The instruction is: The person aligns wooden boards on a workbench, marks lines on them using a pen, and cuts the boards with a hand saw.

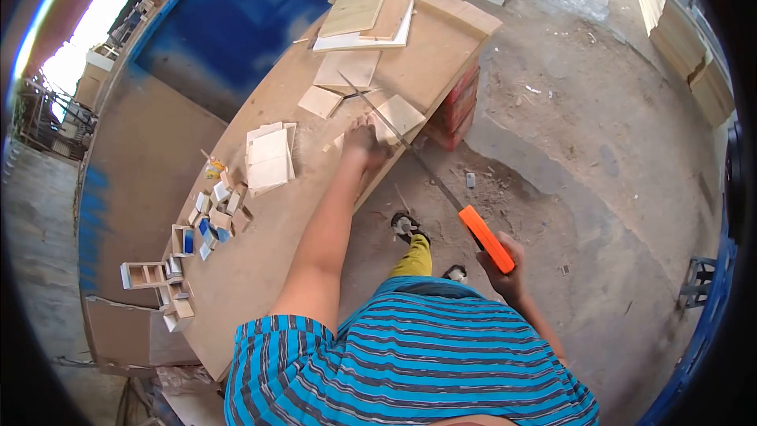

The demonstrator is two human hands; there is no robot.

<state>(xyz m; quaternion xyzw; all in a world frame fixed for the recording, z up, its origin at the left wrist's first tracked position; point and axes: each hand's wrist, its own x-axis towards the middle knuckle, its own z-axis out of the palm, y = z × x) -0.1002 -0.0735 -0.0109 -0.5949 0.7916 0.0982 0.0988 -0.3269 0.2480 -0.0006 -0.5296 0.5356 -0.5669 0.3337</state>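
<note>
My right hand [507, 264] is closed around the orange handle of a handsaw [430, 174], out past the table's edge. The long, narrow blade slants up and left over a small, thin wooden board [400, 115] at the edge. My left hand [367, 142] presses down on this board, just left of the blade; its fingers are bent and partly hidden. Beyond the fingers lie another small board [320, 102] and a larger thin board [347, 69].
A wooden worktable [272, 256] curves along my left. It carries a stack of thin boards [268, 159], several small wooden boxes [218, 217] and larger panels [359, 4] at the far end. Red crates [459, 110] stand beneath it. Debris litters the concrete floor [568, 142].
</note>
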